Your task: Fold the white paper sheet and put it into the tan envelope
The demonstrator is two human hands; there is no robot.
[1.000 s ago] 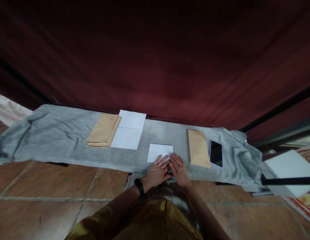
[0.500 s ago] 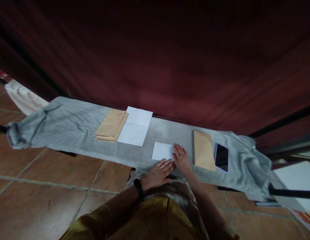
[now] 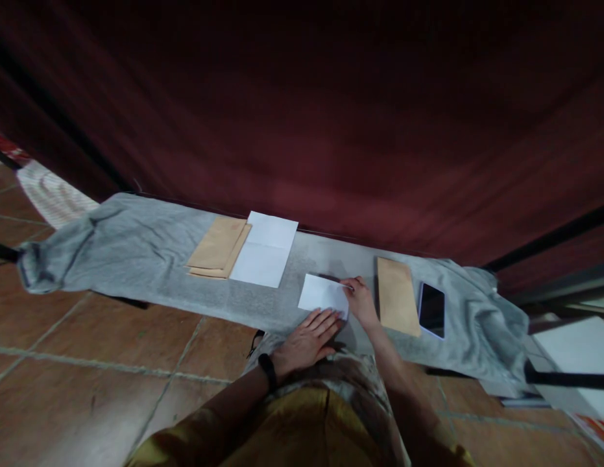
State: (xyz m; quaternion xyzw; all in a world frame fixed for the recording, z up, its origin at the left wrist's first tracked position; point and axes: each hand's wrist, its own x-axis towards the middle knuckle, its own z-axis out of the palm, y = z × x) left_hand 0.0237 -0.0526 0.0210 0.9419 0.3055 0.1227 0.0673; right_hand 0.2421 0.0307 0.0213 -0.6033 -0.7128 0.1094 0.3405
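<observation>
Edge-lifting seems underway, calling next for steady pressure: right hand pinches small white rectangular paper at three o'clock, left hand (flat, ungripping) at six.

Along the long gray cloth-covered desk, a stack of overlapping brown paper envelopes lies left of centre, touching the left side of a creased white paper sheet, which reaches the back edge. Right of that sheet and nearer the front edge lies a smaller folded white paper. Farther right lies a flat brown paper envelope, with a black-screened, purple-edged rectangular phone just beside it, towards the right end.
</observation>
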